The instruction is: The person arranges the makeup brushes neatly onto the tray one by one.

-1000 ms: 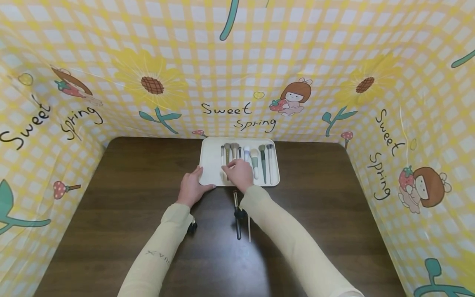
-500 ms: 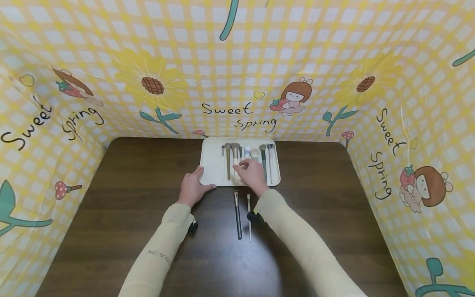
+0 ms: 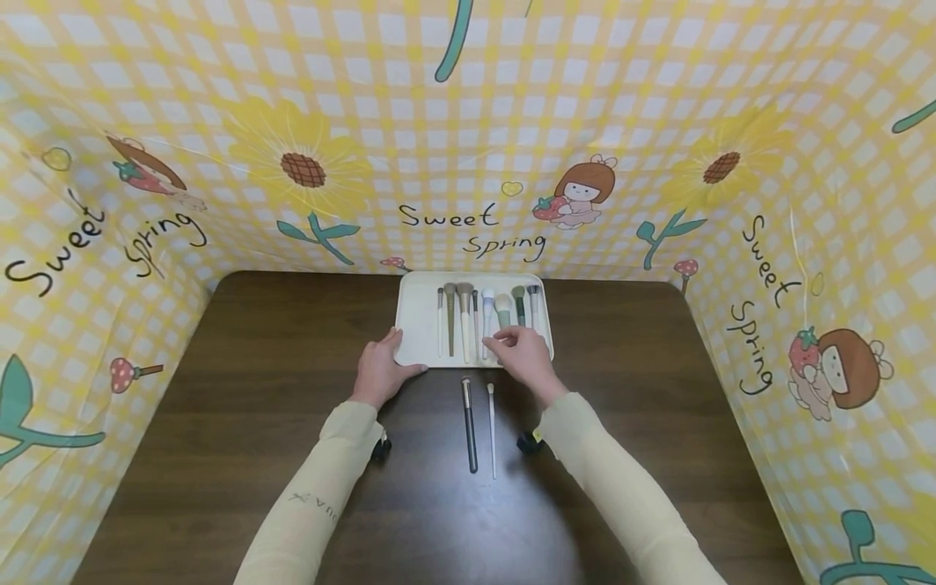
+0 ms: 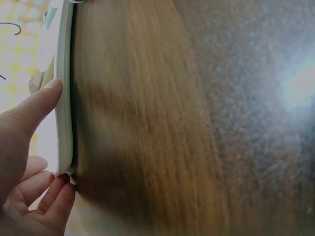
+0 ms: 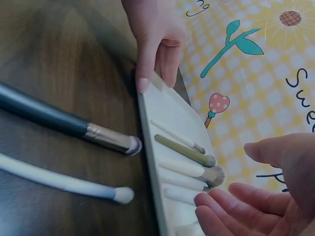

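A white tray [image 3: 415, 313] at the back of the table bears a row of several makeup brushes. My left hand [image 3: 376, 370] grips its front left corner, thumb on the front rim and fingers round the side, as the left wrist view also shows. Over the row is my right hand [image 3: 528, 356], its fingertips by the handle of a white brush with a lavender top [image 3: 487, 301]. In the right wrist view, thumb and fingers [image 5: 241, 209] stand apart with nothing gripped; whether they touch a handle I cannot tell. The hand partly covers the green brushes at right.
On the dark wooden table [image 3: 292, 349], in front of the tray, lie a black-handled makeup brush [image 3: 470, 426] and a thin white-handled brush [image 3: 492, 431], side by side. A yellow checked cloth [image 3: 453, 130] walls the table at the back and both sides.
My right hand has moved rightward along the row, uncovering the left brushes and the two brushes on the table. My left hand keeps its grip on the tray corner.
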Motion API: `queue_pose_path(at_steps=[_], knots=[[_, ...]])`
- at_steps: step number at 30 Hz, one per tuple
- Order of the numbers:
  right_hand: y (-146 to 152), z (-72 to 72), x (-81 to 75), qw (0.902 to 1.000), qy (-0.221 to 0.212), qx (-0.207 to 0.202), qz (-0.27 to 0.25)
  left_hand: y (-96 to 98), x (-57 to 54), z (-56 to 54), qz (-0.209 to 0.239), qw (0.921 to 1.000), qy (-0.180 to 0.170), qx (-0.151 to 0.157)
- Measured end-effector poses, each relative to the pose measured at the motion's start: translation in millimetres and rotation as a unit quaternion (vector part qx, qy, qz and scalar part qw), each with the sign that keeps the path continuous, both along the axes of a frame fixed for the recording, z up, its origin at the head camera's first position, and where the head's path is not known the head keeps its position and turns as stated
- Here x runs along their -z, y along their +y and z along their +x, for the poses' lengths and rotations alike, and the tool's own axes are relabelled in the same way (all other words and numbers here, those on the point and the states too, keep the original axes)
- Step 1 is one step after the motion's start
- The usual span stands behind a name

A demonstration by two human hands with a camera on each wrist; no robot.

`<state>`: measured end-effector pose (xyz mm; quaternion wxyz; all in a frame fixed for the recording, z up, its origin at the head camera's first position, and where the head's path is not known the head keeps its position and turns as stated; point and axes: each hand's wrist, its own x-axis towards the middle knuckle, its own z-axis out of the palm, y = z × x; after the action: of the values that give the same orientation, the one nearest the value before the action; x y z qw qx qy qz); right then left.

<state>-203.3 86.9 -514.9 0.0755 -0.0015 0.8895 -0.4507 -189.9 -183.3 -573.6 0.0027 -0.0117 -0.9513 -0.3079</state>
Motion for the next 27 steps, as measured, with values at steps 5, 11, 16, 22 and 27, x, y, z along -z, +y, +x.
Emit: queue_pose_path(at_steps=[5, 11, 16, 22, 27], knots=[[12.2, 14.0, 6.6, 0.9990, -0.040, -0.017, 0.008, -0.1, 0.3, -0.7, 0.002, 1.0000, 0.002, -0.001], [25.1, 32.9, 14.3, 0.9950, -0.079, -0.057, 0.021, -0.2, 0.1, -0.1, -0.002, 1.0000, 0.002, 0.002], [32.0, 49.8, 20.5, 0.9883, -0.104, -0.099, 0.052, -0.4, 1.0, 0.3, -0.003, 1.0000, 0.000, 0.004], [34.2, 70.4, 25.5, 0.9794, -0.117, -0.150, 0.069, 0.5, 0.2, 0.3, 0.001, 1.0000, -0.004, 0.000], [32.2, 83.4, 27.0, 0.9749, -0.134, -0.165, 0.065, 0.8, 0.5, 0.5, 0.002, 1.0000, -0.001, 0.002]])
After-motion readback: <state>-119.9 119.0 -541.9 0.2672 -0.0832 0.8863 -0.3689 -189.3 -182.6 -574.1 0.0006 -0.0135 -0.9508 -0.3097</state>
